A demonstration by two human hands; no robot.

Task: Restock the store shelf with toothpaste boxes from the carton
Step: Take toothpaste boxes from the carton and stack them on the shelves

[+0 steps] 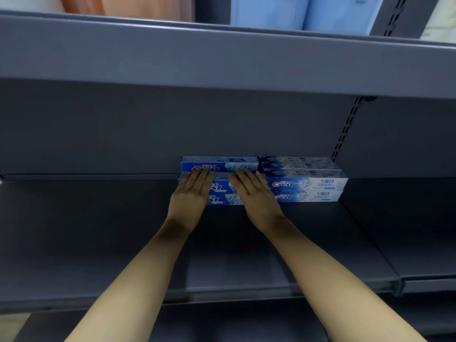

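Stocking is judged to be only partly done, because most of the big grey shelf (98,243) is bare from 6 o'clock round to 9 o'clock, and only two small piles are seen at the back. A second grey shelf (222,58) is hung above at 12 o'clock, and soft blue packs (296,11) and an orange pack (81,6) are kept on it. A slotted metal post (345,129) is fixed to the back wall at 2 o'clock. The carton is not seen, so how many boxes are left cannot be told. At the middle, the dark blue toothpaste boxes (219,166) are stacked against the back wall, and the pale white toothpaste boxes (306,185) are stacked right beside them at 3 o'clock, touching. The left hand (191,193) is laid flat on the blue pile with its fingers straight, and nothing is gripped. The right hand (254,193) is laid flat there too, fingers straight, and the boxes are only pressed, as if being squared up.
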